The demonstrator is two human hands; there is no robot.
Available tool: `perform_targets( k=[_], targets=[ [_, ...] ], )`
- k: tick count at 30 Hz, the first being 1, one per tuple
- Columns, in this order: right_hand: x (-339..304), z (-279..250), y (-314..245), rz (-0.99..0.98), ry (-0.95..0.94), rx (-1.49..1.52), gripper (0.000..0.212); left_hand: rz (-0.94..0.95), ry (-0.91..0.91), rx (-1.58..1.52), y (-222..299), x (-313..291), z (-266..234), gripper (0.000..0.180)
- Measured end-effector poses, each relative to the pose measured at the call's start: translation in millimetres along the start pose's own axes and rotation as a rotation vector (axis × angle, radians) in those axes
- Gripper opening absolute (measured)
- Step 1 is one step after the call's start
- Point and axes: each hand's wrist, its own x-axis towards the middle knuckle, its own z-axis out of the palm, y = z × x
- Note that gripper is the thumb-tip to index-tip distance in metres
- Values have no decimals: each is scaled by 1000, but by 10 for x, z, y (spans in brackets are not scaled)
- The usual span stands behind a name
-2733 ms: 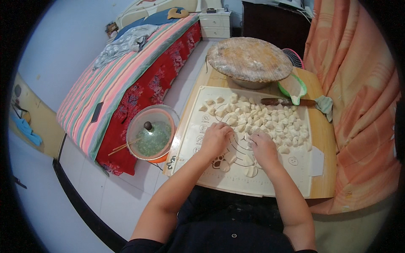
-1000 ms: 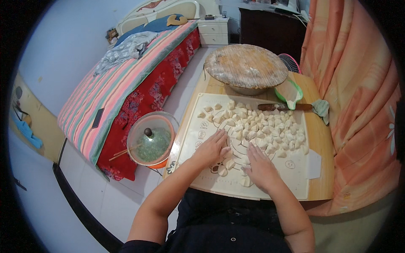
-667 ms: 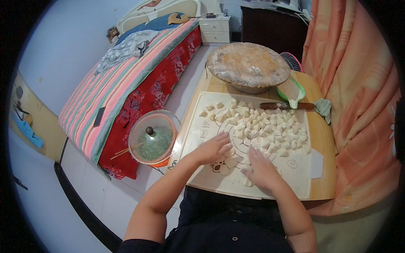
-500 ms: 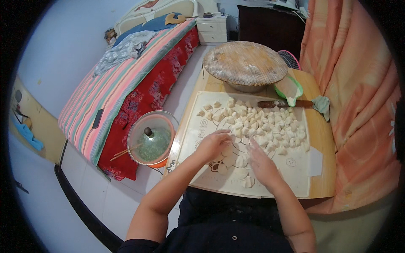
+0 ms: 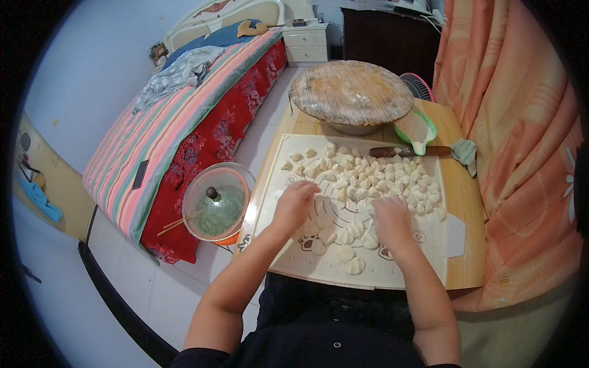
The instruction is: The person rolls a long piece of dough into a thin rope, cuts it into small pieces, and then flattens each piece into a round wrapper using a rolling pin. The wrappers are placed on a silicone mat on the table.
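Observation:
Many small floured dough pieces (image 5: 399, 181) lie bunched across the far part of a white printed dough mat (image 5: 423, 267). My left hand (image 5: 297, 201) hovers over the mat's left side, fingers stretched forward and a little bent, holding nothing visible. On the right, my right hand (image 5: 392, 219) is low at the near edge of the pile. Its fingers bend downward, and their tips are hidden, so any grip on a piece cannot be told. Flattened dough rounds (image 5: 346, 253) and a few more pieces lie nearer me, between my hands.
Behind the pile lies a dark rolling pin (image 5: 405, 151), with a green scoop of flour (image 5: 418, 132) and a cloth (image 5: 464, 154) nearby. A round woven lid (image 5: 353, 92) covers a basin. A glass-lidded pot of greens (image 5: 218, 205) stands left, beside the bed (image 5: 202, 135).
My right hand has moved right and its fingers have curled downward. My left hand has shifted slightly left. More loose dough pieces now show between the hands.

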Motion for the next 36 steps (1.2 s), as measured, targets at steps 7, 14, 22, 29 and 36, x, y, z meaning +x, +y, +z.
perform_targets(
  k=[7,14,22,29,36],
  targets=[
    [37,76,-132,87,-52,131,28,154,-129,227,321,183,500,30],
    [-72,197,-80,-102,-34,255,35,87,-79,288,114,119,370,13],
    [-20,72,-116,38,-158,244,43,156,-156,121,182,56,522,28],
    [-348,60,-298,-141,-229,62,70,127,-340,256,379,-256,412,67],
    [-176,59,-240,-72,-340,140,72,77,-503,461,358,-157,305,75]
  ],
)
